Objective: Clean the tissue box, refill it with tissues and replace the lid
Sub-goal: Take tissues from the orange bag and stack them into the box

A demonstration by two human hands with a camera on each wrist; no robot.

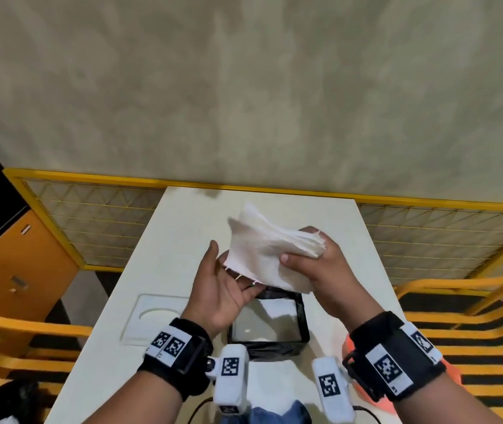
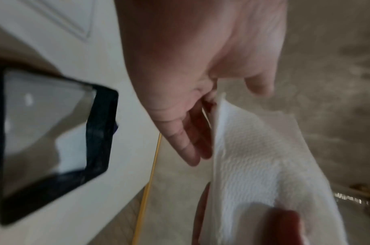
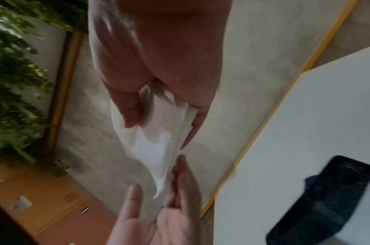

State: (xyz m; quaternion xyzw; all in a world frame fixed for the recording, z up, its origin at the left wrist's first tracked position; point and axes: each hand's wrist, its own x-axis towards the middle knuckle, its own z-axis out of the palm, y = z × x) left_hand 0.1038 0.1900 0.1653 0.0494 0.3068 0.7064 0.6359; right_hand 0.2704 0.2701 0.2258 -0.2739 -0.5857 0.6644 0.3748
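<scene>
Tissue box [image 1: 270, 324], clear walls with black edging, sits lidless on the white worktop [image 1: 164, 240] near my edge, just below both my hands. My right hand [image 1: 320, 276] pinches a stack of white tissues [image 1: 262, 252] between thumb and fingers, holding it in the air above the box's far rim. My left hand [image 1: 222, 286] is spread, palm up, fingers relaxed; its fingertips reach the stack's lower edge, gripping nothing. Grip state: right closed on tissues, left loose and unclenched. A flat white lid [image 1: 155, 316] with a curved slot lies on the worktop left of the box. Wrist views blurred.
</scene>
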